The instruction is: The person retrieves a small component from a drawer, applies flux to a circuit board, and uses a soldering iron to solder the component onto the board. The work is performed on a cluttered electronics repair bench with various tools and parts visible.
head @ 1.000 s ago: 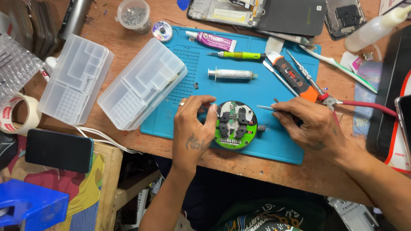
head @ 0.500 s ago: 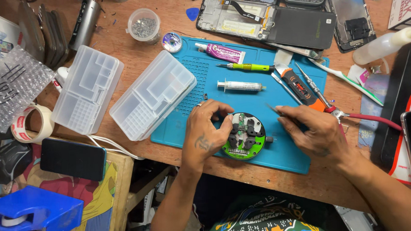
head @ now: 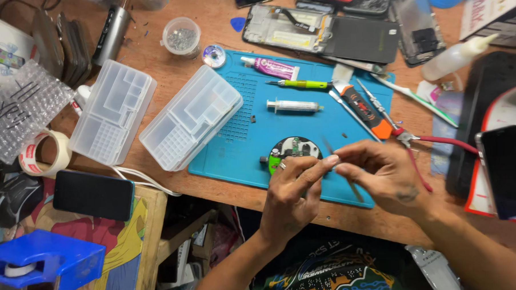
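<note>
A round green circuit board (head: 293, 149) lies on the blue work mat (head: 240, 123), near its front edge. Both my hands hover just in front of the board and meet fingertip to fingertip. My right hand (head: 385, 178) grips a thin metal tool (head: 356, 193), blurred, that looks like tweezers. My left hand (head: 294, 189) pinches the same tool near its upper end with thumb and forefinger. Whether anything tiny sits between the fingertips cannot be made out.
On the mat lie a syringe (head: 294, 106), a green pen tool (head: 301, 84), a glue tube (head: 272, 67) and an orange-black screwdriver (head: 362, 106). Two clear compartment boxes (head: 191, 116) (head: 112, 110) stand left. Red-handled cutters (head: 441, 141), opened phones (head: 322, 31), a dark phone (head: 94, 195) and a tape roll (head: 44, 153) surround it.
My left hand has let go of the round board and lifted to the right. My right hand has risen off the mat with the tool, and the two now meet.
</note>
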